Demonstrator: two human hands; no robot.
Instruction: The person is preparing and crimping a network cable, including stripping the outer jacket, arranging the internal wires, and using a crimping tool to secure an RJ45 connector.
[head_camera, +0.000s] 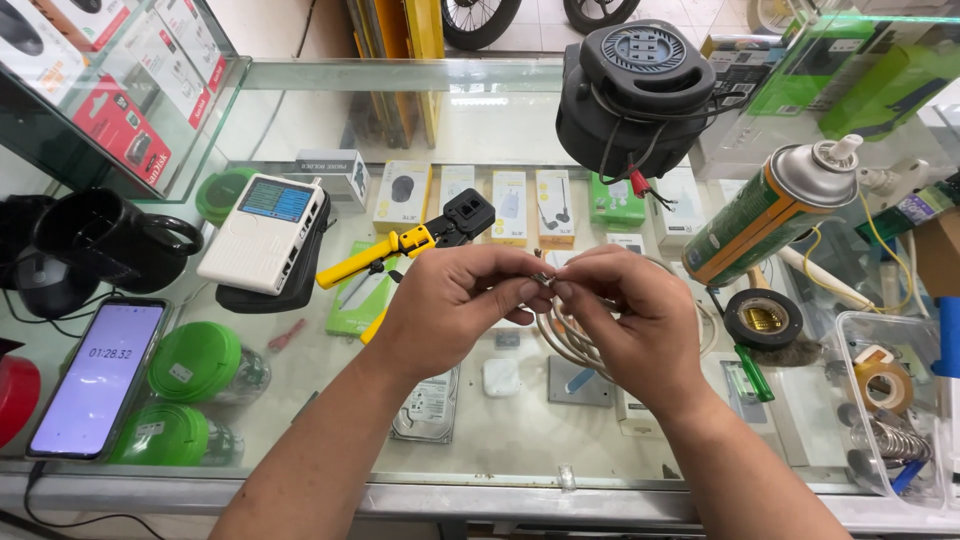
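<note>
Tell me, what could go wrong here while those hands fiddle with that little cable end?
The small plug pinched between the left hand and right hand could slip and drop onto the glass counter. The pale cable loops underneath and might snag. An elbow could perhaps bump the tilted spray can beside them.

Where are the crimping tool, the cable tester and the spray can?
crimping tool (375, 255), head view, on its yellow handle.
cable tester (262, 232), head view, on its white body below the screen.
spray can (765, 215), head view, on its green side.
</note>
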